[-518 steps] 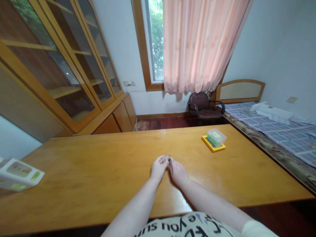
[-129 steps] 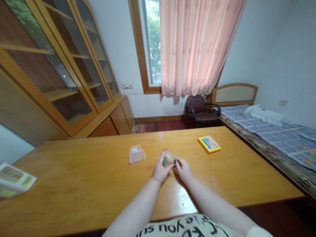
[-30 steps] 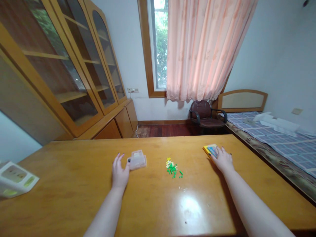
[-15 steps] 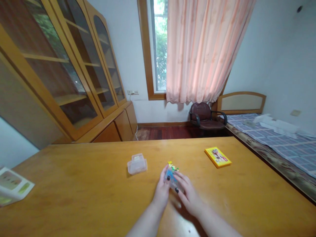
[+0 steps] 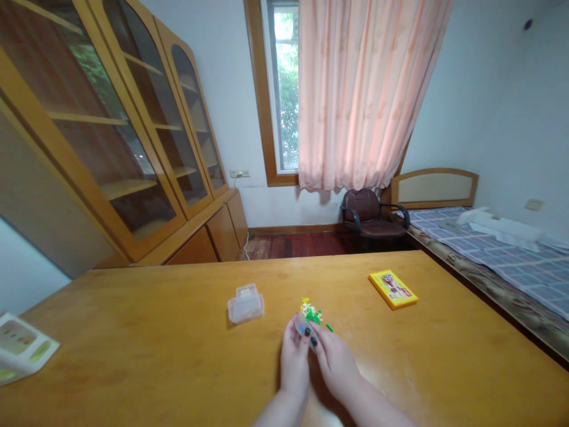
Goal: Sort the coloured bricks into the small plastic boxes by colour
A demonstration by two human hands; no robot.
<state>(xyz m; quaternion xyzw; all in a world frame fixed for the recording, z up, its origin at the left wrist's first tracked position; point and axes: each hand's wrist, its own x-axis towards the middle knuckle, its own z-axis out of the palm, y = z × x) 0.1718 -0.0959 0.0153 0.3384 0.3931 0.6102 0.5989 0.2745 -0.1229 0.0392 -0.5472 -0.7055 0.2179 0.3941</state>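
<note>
Both my left hand (image 5: 295, 359) and my right hand (image 5: 334, 362) are closed around a small clear plastic box (image 5: 303, 326), thumbs on its near side. The box is tipped toward the table, and a bit of blue shows through it. Just beyond its far edge lies a little pile of yellow, white and green pieces (image 5: 312, 312), too small to name. One green piece (image 5: 329, 327) lies apart, beside my right fingers. The fingers hide much of the box.
Clear plastic containers (image 5: 246, 303) stand left of my hands on the wooden table (image 5: 155, 338). A flat yellow box (image 5: 393, 289) lies at the right. A white box (image 5: 24, 347) sits at the left edge. Past the table are a chair (image 5: 373, 216) and a bed (image 5: 502, 237).
The box has tipped further forward, and many more green and white pieces have come out onto the table. One green piece now lies separately to the right.
</note>
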